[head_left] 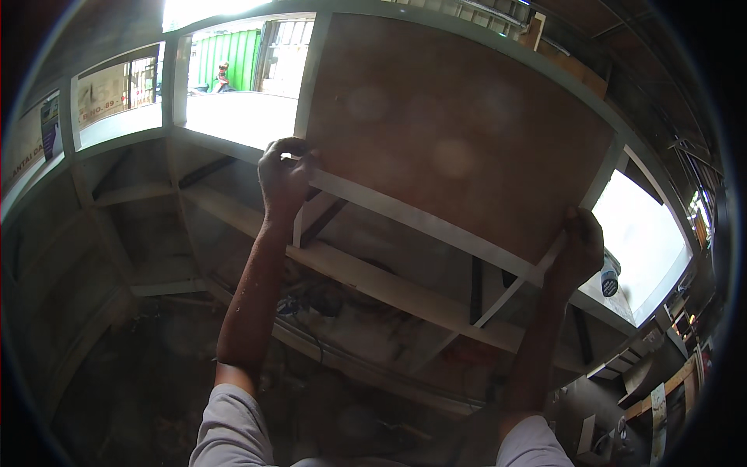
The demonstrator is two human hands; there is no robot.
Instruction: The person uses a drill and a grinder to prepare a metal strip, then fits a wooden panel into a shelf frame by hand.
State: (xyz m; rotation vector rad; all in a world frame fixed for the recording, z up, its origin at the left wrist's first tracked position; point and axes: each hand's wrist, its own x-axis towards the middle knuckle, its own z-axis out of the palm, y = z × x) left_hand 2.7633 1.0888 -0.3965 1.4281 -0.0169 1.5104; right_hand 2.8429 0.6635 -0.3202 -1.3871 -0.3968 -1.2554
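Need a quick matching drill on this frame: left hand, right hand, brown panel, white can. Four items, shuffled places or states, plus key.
Items:
1. left hand
2. right hand
3. brown panel
4. white can

Places or states:
A. held up against the white frame
B. grips the panel's lower left corner
C. sits on the frame just right of the right hand
D. grips the panel's lower right corner

Pairs: 1-B, 2-D, 3-A, 4-C
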